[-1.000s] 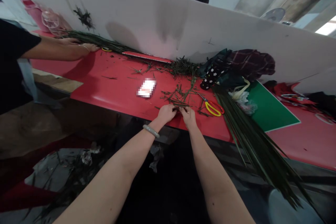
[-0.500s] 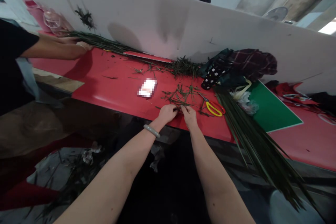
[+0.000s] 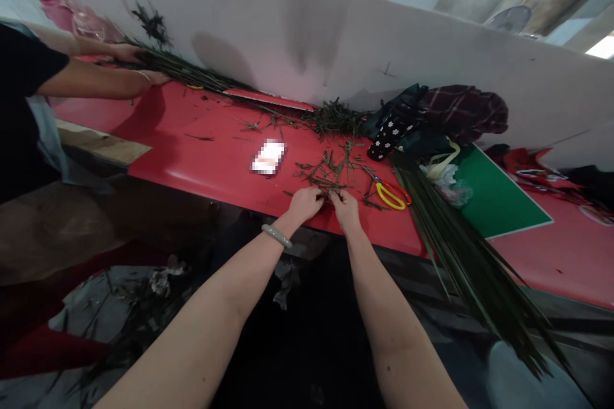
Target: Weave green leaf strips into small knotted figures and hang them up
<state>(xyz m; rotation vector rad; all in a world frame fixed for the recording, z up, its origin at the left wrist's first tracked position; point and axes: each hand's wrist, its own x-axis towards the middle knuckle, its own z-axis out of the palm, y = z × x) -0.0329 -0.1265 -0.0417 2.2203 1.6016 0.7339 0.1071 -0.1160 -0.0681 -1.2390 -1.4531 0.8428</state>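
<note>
- Left hand (image 3: 306, 206), right hand (image 3: 346, 211): both sets of fingers pinch one leaf scrap (image 3: 327, 193)
- One pair of scissors (image 3: 378, 183), three o'clock
- One blurred phone (image 3: 268, 157), eleven o'clock

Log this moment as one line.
left hand: pinching small leaf piece | right hand: fingers at same piece | scissors: lying right of hands | long leaves: overhanging table edge | co-worker's hands: at leaf bundle
</note>
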